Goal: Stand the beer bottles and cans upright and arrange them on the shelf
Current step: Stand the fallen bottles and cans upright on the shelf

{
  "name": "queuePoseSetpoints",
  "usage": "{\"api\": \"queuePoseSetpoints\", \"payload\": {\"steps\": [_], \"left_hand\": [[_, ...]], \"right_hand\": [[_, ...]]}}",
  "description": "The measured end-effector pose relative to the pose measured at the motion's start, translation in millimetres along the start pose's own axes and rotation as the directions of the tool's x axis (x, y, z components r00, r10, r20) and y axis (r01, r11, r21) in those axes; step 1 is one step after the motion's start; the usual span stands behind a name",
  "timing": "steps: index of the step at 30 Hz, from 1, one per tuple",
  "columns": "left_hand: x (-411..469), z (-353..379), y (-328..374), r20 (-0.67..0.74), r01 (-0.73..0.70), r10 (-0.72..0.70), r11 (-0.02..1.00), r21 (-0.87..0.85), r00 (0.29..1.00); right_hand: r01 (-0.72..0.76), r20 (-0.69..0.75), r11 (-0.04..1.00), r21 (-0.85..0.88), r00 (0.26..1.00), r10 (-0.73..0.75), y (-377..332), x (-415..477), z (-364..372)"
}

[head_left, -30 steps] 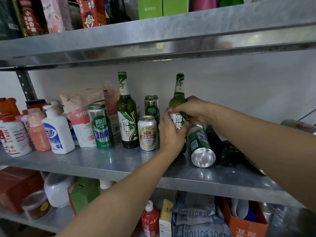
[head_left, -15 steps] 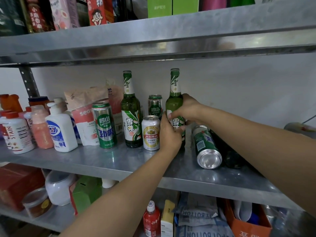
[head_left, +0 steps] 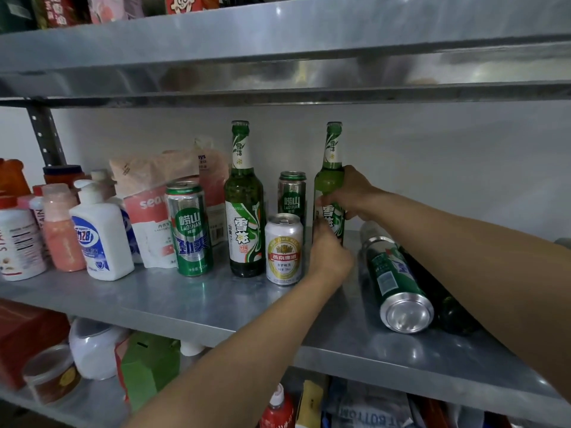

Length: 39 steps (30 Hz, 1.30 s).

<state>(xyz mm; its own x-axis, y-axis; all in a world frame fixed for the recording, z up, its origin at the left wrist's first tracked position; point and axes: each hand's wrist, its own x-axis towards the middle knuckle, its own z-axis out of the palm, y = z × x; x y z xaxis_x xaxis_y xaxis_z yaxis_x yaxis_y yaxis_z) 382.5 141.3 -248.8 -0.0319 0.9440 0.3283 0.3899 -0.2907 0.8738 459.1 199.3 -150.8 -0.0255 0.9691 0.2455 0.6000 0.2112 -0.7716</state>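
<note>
Both forearms are being stretched fwd over the shelf. The R hand is being held at the shoulder of the green beer bottle, fingers wrapped round the glass just above the main label. The L hand is being held lower, fingers curled vs. the bottle's lower body. The bottle is being gripped upright btwn both hands, just right of the white can; a green can & a dark bottle are lying on their sides to its right.
</note>
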Motion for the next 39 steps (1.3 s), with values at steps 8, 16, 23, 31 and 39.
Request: {"api": "queuePoseSetpoints", "payload": {"steps": [8,16,23,31,39], "left_hand": [[9,-3,-2,0.039,0.070,-0.070,0.998,0.004,0.997],[0,0,9,-0.038,0.119,-0.117,0.990,0.072,0.992],[4,9,32,0.066,0.128,-0.134,0.988,0.081,0.989],[28,39,63,0.141,0.118,-0.186,0.913,0.391,0.972],[56,62,68,0.237,0.165,-0.313,0.856,0.489,0.920]], "right_hand": [[-0.010,0.003,1.000,0.006,1.000,0.010,4,20,6],[-0.040,0.058,0.999,0.031,0.998,0.039,6,16,2],[-0.187,0.123,0.975,0.123,0.977,0.172,13,6,-53],[-0.231,0.057,0.965,0.125,0.973,0.225,44,-13,-94],[-0.209,0.055,0.970,0.122,0.977,0.204,62,-20,-97]]}}
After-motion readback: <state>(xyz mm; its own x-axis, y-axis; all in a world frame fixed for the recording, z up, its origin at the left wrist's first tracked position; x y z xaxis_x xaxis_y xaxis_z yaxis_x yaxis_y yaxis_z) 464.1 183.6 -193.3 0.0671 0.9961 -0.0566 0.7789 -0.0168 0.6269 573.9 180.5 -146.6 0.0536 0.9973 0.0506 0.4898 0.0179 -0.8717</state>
